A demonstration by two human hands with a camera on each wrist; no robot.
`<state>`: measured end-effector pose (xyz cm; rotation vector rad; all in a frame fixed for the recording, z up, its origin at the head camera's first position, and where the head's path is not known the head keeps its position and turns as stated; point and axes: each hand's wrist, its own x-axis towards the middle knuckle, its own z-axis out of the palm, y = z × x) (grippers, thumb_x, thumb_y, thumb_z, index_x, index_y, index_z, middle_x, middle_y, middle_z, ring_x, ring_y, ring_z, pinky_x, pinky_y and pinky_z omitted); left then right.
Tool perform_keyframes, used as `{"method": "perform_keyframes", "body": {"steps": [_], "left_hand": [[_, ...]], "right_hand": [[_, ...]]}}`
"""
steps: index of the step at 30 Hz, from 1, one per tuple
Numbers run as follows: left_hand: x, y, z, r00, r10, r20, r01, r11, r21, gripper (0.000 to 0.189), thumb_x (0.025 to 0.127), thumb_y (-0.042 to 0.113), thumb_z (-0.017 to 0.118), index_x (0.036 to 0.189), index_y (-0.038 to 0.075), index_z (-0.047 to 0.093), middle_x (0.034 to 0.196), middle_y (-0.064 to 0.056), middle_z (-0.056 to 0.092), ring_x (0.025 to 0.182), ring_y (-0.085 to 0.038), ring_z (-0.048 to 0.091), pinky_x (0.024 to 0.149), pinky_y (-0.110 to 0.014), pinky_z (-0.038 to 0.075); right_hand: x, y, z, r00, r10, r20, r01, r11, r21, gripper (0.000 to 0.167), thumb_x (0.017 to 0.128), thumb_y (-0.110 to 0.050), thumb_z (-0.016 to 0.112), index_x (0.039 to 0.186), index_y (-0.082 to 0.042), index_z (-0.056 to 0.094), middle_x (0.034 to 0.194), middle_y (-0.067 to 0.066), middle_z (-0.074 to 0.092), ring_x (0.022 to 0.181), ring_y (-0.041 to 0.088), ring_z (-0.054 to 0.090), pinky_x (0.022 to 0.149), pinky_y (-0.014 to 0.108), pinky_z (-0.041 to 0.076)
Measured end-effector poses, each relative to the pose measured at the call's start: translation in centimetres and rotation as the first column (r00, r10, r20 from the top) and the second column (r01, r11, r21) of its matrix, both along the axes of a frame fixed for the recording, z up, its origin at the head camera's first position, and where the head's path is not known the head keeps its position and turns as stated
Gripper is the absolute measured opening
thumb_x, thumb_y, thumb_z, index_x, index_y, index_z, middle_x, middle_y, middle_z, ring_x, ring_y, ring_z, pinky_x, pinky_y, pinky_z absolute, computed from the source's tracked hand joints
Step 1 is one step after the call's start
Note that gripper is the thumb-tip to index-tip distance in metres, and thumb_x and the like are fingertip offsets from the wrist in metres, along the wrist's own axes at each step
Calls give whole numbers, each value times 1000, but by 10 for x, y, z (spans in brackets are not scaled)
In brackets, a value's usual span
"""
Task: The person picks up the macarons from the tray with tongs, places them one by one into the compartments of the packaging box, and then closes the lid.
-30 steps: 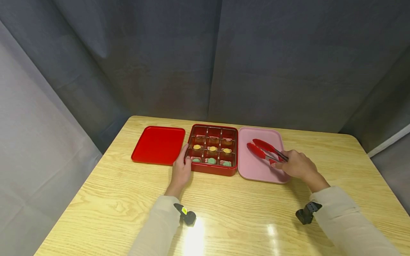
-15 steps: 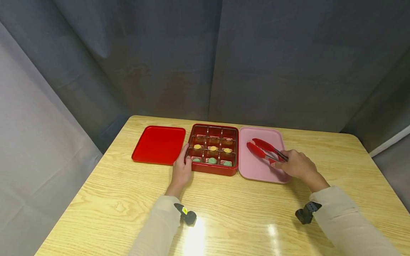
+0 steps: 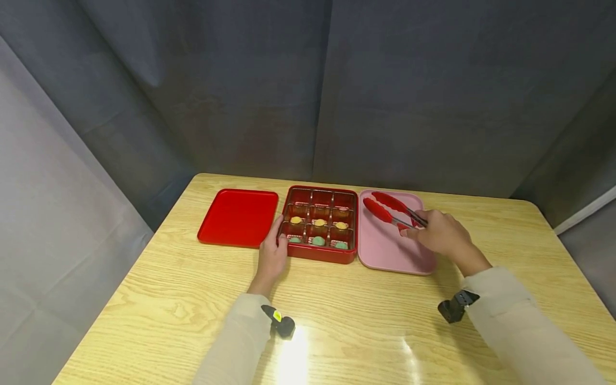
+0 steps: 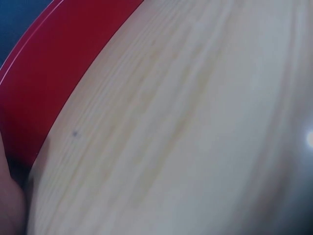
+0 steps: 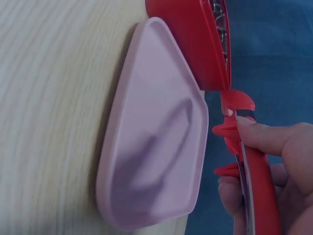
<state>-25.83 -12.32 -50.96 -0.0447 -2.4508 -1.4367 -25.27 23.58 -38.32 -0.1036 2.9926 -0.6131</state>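
Observation:
My left hand [image 3: 272, 258] holds the front left corner of a red divided box [image 3: 318, 253], thumb at the front and fingers along the side. Three yellow pieces, one of them the middle yellow piece [image 3: 320, 222], lie in its middle row. The front row has three green pieces, including a green piece [image 3: 318, 241]. Something pinkish shows faintly in the back right compartment. With my right hand [image 3: 445, 233] I grip red-tipped tongs [image 3: 380, 210], raised over a pink tray [image 3: 392, 251]. Their tips point left towards the box; whether they hold anything is too small to tell.
A flat red lid [image 3: 238, 218] lies left of the box. The pink tray stands close against the box's right side, with the tongs' shadow on it. A dark curtain [image 3: 308, 96] hangs behind the wooden table [image 3: 337, 310].
The right hand and tongs stay put at first, then move up and left, bringing the tips closer to the box. The left hand stays on the box.

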Motion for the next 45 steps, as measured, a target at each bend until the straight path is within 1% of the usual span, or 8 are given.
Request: {"method": "perform_keyframes", "body": {"steps": [3, 6, 15, 22, 27, 35, 40, 45], "left_hand": [[1, 1, 1, 1000, -3, 5, 3, 1000, 1, 51, 96, 19, 39, 146, 30, 35, 143, -5, 46, 79, -24, 56, 92, -44, 44], [1, 1, 2, 1000, -12, 9, 12, 1000, 6, 52, 97, 18, 39, 147, 30, 34, 143, -7, 46, 57, -21, 38, 83, -42, 43], [1, 1, 2, 1000, 4, 18, -4, 1000, 5, 52, 96, 19, 39, 146, 31, 34, 145, -6, 44, 59, -22, 39, 83, -41, 43], [1, -1, 4, 1000, 8, 23, -8, 1000, 6, 51, 96, 20, 39, 146, 30, 35, 146, -4, 42, 97, -25, 57, 96, -45, 43], [2, 0, 3, 1000, -4, 10, 4, 1000, 9, 51, 96, 18, 39, 146, 28, 35, 146, -4, 42, 66, -23, 46, 87, -43, 44], [4, -1, 3, 1000, -10, 1, 10, 1000, 8, 51, 97, 16, 40, 146, 28, 35, 147, -3, 40, 91, -24, 55, 93, -44, 44], [4, 1, 4, 1000, -6, -16, 6, 1000, 14, 51, 96, 16, 40, 146, 26, 36, 146, -5, 43, 71, -26, 49, 84, -43, 44], [3, 3, 4, 1000, -15, -2, 15, 1000, 15, 51, 96, 19, 40, 146, 27, 35, 146, -3, 43, 109, -26, 57, 98, -46, 43]], "right_hand": [[-2, -4, 4, 1000, 10, -2, -10, 1000, 6, 68, 80, -44, 69, 131, -3, 53, 70, 7, 45, 62, 22, 42, 48, 30, 28], [-4, -8, 8, 1000, 15, -13, -15, 1000, 24, 64, 80, -44, 69, 129, -5, 55, 74, 8, 48, 65, 23, 44, 49, 30, 28], [-11, -29, 18, 998, 55, -43, -54, 998, 28, 50, 80, -43, 70, 119, -13, 61, 78, 6, 56, 72, 25, 49, 54, 33, 33], [-16, -47, 22, 993, 99, -71, -98, 995, 6, 45, 80, -39, 71, 116, -13, 64, 81, 6, 59, 78, 26, 50, 59, 35, 36], [-18, -56, 21, 989, 119, -88, -116, 993, 32, 49, 79, -38, 72, 119, -11, 64, 92, 7, 64, 86, 27, 53, 68, 39, 41], [-19, -70, 20, 985, 154, -82, -150, 987, 54, 36, 79, -35, 73, 108, -14, 67, 70, 0, 59, 73, 24, 50, 65, 35, 36], [-21, -75, 21, 983, 176, -61, -173, 984, 46, 29, 79, -33, 73, 98, -12, 66, 66, 1, 52, 65, 21, 48, 59, 32, 34], [-20, -75, 21, 984, 172, -40, -170, 984, 58, 34, 79, -34, 74, 102, -10, 66, 66, 1, 53, 64, 21, 48, 58, 32, 35]]}}
